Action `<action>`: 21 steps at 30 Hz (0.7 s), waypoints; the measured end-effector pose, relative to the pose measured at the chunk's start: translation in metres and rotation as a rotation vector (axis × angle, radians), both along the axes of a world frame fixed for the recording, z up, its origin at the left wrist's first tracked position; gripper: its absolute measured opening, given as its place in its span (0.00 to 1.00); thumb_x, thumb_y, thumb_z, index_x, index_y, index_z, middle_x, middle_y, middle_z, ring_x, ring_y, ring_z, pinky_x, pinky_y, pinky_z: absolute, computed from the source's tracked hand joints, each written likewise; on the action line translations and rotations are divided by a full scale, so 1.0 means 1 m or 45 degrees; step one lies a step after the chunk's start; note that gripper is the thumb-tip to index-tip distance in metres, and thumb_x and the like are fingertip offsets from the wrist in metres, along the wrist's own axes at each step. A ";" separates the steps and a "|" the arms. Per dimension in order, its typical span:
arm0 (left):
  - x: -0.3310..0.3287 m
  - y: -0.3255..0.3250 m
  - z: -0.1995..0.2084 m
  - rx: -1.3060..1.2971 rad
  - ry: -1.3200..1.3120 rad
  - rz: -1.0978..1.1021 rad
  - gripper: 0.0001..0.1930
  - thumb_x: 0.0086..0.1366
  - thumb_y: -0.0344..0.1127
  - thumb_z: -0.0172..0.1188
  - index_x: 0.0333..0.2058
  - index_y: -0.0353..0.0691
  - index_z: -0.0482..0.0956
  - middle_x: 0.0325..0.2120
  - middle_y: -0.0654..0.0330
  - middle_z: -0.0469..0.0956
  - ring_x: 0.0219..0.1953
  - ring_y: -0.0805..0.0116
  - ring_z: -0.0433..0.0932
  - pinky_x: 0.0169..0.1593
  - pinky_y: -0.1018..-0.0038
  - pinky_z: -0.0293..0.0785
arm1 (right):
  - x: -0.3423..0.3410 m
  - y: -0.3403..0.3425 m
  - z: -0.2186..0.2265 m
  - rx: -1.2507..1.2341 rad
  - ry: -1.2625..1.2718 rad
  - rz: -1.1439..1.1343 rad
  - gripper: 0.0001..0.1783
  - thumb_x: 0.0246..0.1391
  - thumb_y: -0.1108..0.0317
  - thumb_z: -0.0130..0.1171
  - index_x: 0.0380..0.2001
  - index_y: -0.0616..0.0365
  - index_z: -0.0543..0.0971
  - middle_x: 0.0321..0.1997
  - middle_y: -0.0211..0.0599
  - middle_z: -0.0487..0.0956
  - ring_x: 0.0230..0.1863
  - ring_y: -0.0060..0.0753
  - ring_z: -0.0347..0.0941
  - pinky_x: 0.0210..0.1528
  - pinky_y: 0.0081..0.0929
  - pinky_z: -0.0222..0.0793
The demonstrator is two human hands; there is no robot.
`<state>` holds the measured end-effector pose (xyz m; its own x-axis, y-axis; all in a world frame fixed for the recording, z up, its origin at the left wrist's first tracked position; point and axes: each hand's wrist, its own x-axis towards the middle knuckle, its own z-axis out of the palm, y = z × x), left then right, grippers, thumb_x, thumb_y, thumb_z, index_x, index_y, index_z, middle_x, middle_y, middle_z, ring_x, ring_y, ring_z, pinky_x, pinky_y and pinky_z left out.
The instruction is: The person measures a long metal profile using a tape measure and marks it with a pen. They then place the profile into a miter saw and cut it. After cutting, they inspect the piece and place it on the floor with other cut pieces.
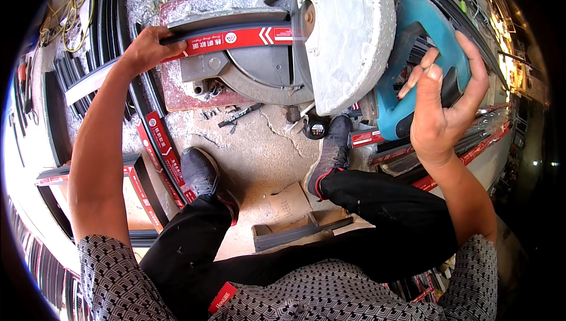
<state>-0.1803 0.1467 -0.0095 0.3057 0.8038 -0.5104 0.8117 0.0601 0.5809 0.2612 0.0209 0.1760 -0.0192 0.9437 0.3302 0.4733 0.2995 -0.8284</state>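
My left hand [148, 51] is closed around a long dark profile bar [236, 39] with red printed film along its face. The bar lies across the grey bed of a mitre saw [259, 64], against its fence, and its right end reaches the blade guard. My right hand [443, 105] is wrapped around the saw's teal handle [405, 49], its fingertips showing through the handle's opening. A large, dusty, whitish blade guard [352, 38] hides most of the blade and the cut spot.
A black tape measure [316, 127] lies on the floor by my right shoe [335, 147]. Red-filmed bars [162, 144] lean beside my left shoe [199, 170]. Between my feet lie a cardboard piece [290, 203] and a dark profile offcut [295, 233]. A yellow cable [73, 20] hangs at far left.
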 end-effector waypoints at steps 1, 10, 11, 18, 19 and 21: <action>0.000 0.000 0.001 0.000 0.012 -0.015 0.32 0.62 0.56 0.71 0.46 0.26 0.85 0.39 0.51 0.87 0.43 0.67 0.81 0.55 0.68 0.75 | 0.000 0.000 0.000 -0.001 0.001 0.000 0.29 0.67 0.77 0.54 0.68 0.60 0.61 0.44 0.37 0.76 0.28 0.19 0.71 0.29 0.20 0.75; 0.000 -0.001 -0.002 -0.019 0.005 0.027 0.32 0.62 0.56 0.71 0.47 0.26 0.85 0.40 0.50 0.87 0.43 0.67 0.81 0.55 0.68 0.75 | -0.001 -0.002 -0.003 0.004 0.002 -0.001 0.29 0.66 0.79 0.54 0.68 0.60 0.60 0.44 0.38 0.76 0.28 0.18 0.71 0.29 0.19 0.74; 0.001 -0.001 -0.001 -0.013 0.001 0.033 0.32 0.62 0.55 0.71 0.47 0.26 0.85 0.40 0.50 0.87 0.43 0.67 0.81 0.55 0.68 0.75 | 0.000 -0.002 -0.003 0.002 0.006 0.000 0.29 0.66 0.79 0.53 0.68 0.60 0.60 0.45 0.38 0.75 0.28 0.18 0.71 0.29 0.19 0.74; 0.001 0.000 -0.001 -0.005 0.019 0.015 0.32 0.62 0.55 0.71 0.47 0.26 0.85 0.39 0.50 0.87 0.42 0.66 0.82 0.55 0.68 0.75 | 0.000 -0.003 -0.004 -0.002 0.011 0.004 0.29 0.66 0.79 0.53 0.68 0.60 0.60 0.45 0.38 0.75 0.28 0.18 0.70 0.29 0.18 0.74; 0.001 -0.001 0.000 0.004 0.025 0.007 0.32 0.62 0.55 0.70 0.47 0.25 0.85 0.39 0.49 0.87 0.42 0.66 0.82 0.55 0.68 0.75 | 0.000 -0.003 -0.004 0.001 0.010 0.006 0.29 0.66 0.79 0.53 0.68 0.60 0.60 0.45 0.38 0.75 0.28 0.17 0.70 0.29 0.18 0.74; 0.002 -0.001 0.001 0.027 0.038 0.000 0.32 0.62 0.56 0.70 0.47 0.25 0.85 0.39 0.49 0.87 0.42 0.66 0.82 0.55 0.68 0.75 | 0.000 -0.003 -0.005 0.006 0.009 0.006 0.29 0.66 0.79 0.53 0.68 0.60 0.60 0.45 0.38 0.75 0.27 0.17 0.70 0.29 0.18 0.73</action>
